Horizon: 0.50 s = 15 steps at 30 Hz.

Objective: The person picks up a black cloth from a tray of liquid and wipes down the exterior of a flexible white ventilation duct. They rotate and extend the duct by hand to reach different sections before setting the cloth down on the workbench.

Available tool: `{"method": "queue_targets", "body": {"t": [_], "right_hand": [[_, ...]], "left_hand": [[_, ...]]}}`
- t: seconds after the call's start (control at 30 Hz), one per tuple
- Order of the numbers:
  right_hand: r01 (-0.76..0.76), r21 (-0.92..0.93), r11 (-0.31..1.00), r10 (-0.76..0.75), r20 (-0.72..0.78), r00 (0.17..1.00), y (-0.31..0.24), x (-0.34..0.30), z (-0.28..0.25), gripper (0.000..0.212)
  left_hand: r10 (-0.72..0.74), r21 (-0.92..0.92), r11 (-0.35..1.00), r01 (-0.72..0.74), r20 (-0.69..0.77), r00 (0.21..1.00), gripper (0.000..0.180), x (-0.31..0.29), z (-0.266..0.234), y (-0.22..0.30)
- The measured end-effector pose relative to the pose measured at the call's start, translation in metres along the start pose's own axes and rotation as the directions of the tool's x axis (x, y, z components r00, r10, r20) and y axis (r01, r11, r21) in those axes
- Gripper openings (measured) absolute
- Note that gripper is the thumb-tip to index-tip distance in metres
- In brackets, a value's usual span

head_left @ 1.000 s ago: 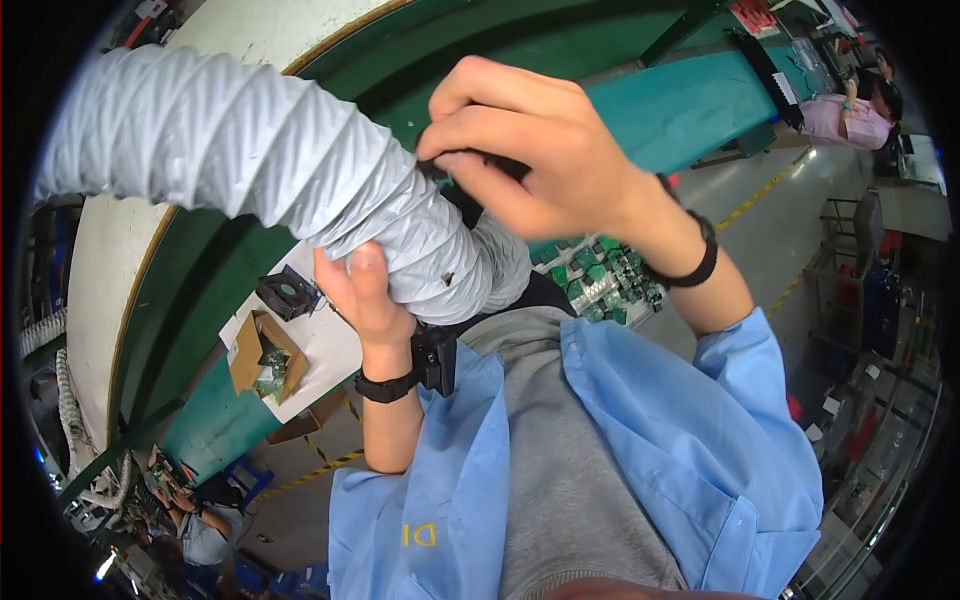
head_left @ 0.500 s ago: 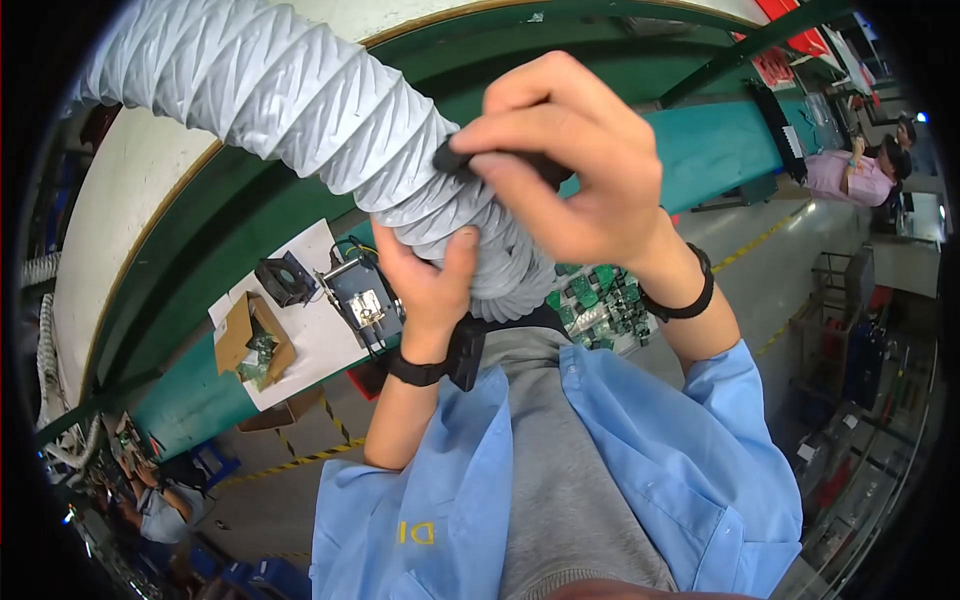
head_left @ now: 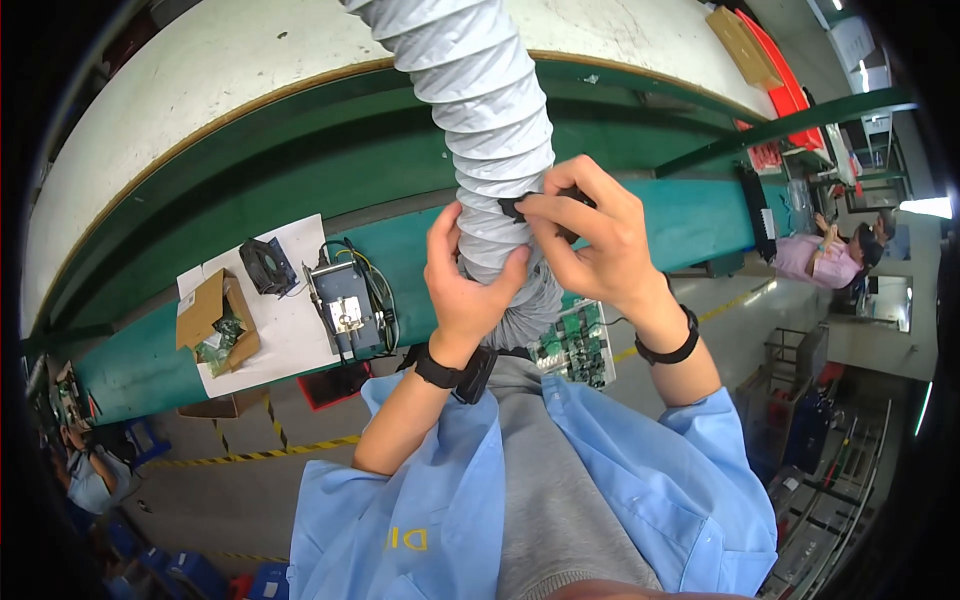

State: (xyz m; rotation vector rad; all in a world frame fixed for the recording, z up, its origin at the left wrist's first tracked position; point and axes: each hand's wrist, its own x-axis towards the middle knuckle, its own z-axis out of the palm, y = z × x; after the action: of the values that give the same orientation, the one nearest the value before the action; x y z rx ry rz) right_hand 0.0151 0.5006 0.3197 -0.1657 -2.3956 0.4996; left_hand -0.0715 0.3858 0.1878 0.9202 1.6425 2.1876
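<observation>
A grey flexible duct (head_left: 490, 105) with spiral ribs comes down from the top of the view, its lower part bending close to my body. My left hand (head_left: 468, 295) grips the duct from the left, thumb and fingers around its side. Against the duct's right side, my right hand (head_left: 610, 235) pinches a small black piece (head_left: 513, 207) between thumb and fingertips. More dark material shows inside that hand, but its kind is hidden. The duct's lower end is partly out of sight behind my left hand.
Left on the green bench (head_left: 130, 370) are a black fan (head_left: 266, 265), a wired metal fixture (head_left: 346, 310) and a cardboard box (head_left: 215, 325) holding green boards. Several circuit boards (head_left: 578, 345) lie below my right hand. A pale shelf (head_left: 230, 85) spans the back. People work at both sides.
The duct has swung from a slant at upper left to nearly upright at the centre. My right hand now appears lower and smaller, still pinching the black piece; my left hand still grips the duct.
</observation>
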Motion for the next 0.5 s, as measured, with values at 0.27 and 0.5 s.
{"method": "queue_targets", "body": {"t": [0.27, 0.5], "right_hand": [[-0.219, 0.257, 0.941, 0.252, -0.104, 0.962, 0.031, -0.019, 0.004, 0.018], [-0.26, 0.585, 0.768, 0.384, -0.098, 0.918, 0.016, -0.008, 0.039, 0.018]], "left_hand": [[-0.005, -0.183, 0.983, 0.008, 0.015, 1.0, 0.071, 0.002, -0.028, -0.003], [-0.344, -0.558, 0.74, 0.376, 0.166, 0.924, 0.065, 0.006, -0.059, -0.019]]}}
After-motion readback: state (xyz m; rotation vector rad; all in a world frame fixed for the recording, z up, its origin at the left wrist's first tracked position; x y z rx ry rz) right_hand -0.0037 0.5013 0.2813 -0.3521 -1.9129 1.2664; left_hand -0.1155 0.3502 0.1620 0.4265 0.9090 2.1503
